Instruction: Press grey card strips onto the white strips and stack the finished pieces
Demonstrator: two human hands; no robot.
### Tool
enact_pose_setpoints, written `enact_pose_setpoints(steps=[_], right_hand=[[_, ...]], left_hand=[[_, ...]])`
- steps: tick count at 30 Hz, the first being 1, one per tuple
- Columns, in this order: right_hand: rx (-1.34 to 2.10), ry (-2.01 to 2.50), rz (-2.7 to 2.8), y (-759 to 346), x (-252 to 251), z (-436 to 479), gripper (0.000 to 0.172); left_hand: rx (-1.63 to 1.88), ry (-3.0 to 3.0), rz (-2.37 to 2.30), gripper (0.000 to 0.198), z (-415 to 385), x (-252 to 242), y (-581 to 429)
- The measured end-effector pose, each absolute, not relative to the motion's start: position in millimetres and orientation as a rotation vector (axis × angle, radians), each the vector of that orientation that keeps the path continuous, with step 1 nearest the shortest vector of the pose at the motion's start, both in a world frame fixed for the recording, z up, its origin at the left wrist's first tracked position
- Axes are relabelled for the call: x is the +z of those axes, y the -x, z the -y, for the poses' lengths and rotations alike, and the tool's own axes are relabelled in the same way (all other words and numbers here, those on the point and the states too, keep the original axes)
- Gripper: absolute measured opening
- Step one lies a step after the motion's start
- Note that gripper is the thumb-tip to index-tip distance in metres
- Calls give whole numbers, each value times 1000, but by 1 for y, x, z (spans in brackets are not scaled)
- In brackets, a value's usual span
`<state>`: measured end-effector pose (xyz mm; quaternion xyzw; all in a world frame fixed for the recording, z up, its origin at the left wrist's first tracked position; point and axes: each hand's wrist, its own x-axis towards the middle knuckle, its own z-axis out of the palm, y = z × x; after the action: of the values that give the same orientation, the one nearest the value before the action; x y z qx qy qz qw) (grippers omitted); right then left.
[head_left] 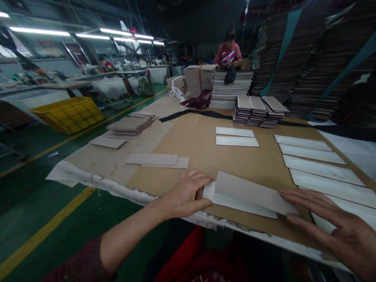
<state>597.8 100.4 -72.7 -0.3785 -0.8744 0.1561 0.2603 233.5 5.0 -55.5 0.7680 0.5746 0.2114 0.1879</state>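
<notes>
Cards point(246, 194) held at the near edge of the table point(190, 152).
The left hand point(186, 196) is clamped on the cards' left end, thumb below and fingers on top. The right hand point(337, 227), fingers spread flat, touches their right end. Beyond, white strips point(317, 168) lie in a row at right and a pair point(235, 137) mid-table, then stacks point(258, 109) and a person point(229, 49).

Factory floor: stacked card sheets point(226, 90), strip lights point(39, 31), yellow crate point(69, 113).
</notes>
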Motion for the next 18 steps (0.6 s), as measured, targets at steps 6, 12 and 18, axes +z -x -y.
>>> enact_pose_setpoints(steps=[6,12,18], right_hand=[[470,895,2524,-601,-94,-111,48],[740,1202,2291,-594,-76,-99,47],[1508,1194,1877,-538,-34,-72,43]], left_hand=[[653,-2057,-1675,60,-6,-63,-230],[956,-1910,-1661,80,0,-55,-234],[1278,-1143,-1239,81,0,-32,-285]])
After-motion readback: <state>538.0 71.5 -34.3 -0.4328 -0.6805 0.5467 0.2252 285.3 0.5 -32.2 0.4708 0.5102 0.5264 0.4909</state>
